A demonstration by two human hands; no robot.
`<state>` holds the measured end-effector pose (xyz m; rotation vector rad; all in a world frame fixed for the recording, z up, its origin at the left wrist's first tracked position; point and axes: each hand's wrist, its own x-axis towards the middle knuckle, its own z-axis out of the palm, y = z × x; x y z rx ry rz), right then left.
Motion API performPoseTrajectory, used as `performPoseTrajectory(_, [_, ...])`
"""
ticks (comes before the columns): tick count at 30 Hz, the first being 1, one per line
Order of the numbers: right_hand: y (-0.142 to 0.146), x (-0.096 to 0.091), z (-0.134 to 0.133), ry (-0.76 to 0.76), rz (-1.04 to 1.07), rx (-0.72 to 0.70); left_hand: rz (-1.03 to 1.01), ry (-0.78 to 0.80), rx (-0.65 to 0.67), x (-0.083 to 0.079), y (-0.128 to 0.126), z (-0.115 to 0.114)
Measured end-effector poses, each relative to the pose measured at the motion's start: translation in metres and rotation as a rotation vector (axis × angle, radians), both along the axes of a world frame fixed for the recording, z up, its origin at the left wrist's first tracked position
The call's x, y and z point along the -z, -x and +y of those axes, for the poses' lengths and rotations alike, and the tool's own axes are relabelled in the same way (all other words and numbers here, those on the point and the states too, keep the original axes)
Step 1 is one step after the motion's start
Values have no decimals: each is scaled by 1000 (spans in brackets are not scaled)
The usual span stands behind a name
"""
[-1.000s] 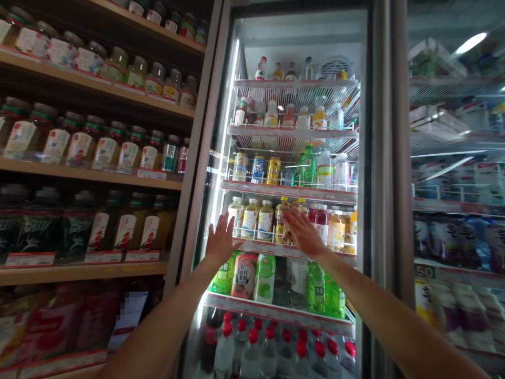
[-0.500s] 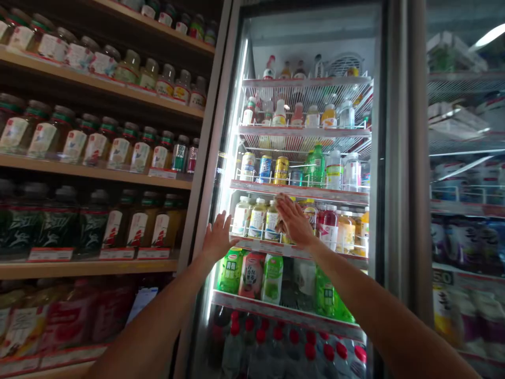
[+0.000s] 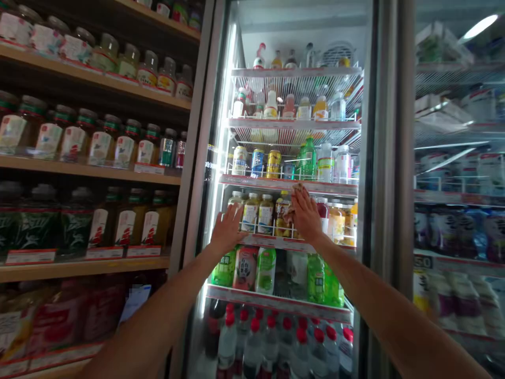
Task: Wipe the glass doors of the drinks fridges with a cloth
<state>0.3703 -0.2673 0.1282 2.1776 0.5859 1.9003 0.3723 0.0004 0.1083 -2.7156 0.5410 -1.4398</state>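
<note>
In front of me stands a tall drinks fridge, its glass door lit from inside. Pressed flat near the glass, my right hand has a crumpled brownish cloth under its palm and fingertips. Bottles of juice on a middle shelf show behind it. My left hand is raised with fingers spread and nothing in it, in front of the leftmost bottles on that shelf. I cannot tell if it touches the glass.
Wooden shelves of bottled drinks rise on the left, with a price-tag strip along one. A metal door frame separates this fridge from another glass-fronted one on the right. Red-capped bottles stand low inside.
My right hand and the cloth have moved right across the glass. My left hand has shifted right, from beside the first juice bottle to in front of it. The view has turned slightly.
</note>
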Motion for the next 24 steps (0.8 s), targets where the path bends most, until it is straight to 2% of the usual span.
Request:
performPoseTrajectory(1, [2,5,-9,33,3,-3,-5,-4,13,0,1,-8])
performPoseTrajectory(4, [11,28,-32,337,131,-29,-23,-27,58,7,3,-32])
performPoseTrajectory(5, [15,32,-41,384,160,-27,-31,-41,79,11,3,-40])
performPoseTrajectory(6, [18,32,-50,363,161,-16,-35,-51,98,15,2,-46])
performPoseTrajectory(7, [21,28,-61,278,131,3,-37,-55,112,19,2,-52])
performPoseTrajectory(9, [26,16,-84,13,5,46,-40,-36,127,26,0,-61])
performPoseTrajectory(11, [30,12,-104,-141,-101,64,-42,8,133,31,-3,-66])
performPoseTrajectory(13, [36,25,-115,-119,-127,48,-40,57,145,34,-5,-71])
performPoseTrajectory(17, [48,66,-122,48,-32,21,-1,150,147,38,-3,-82])
performPoseTrajectory(19, [49,65,-126,24,-13,38,12,185,144,39,-2,-86])
performPoseTrajectory(22, [44,43,-136,-200,-105,69,5,208,152,42,-3,-89])
performPoseTrajectory(24, [42,41,-139,-297,-149,68,-7,201,168,46,-4,-89])
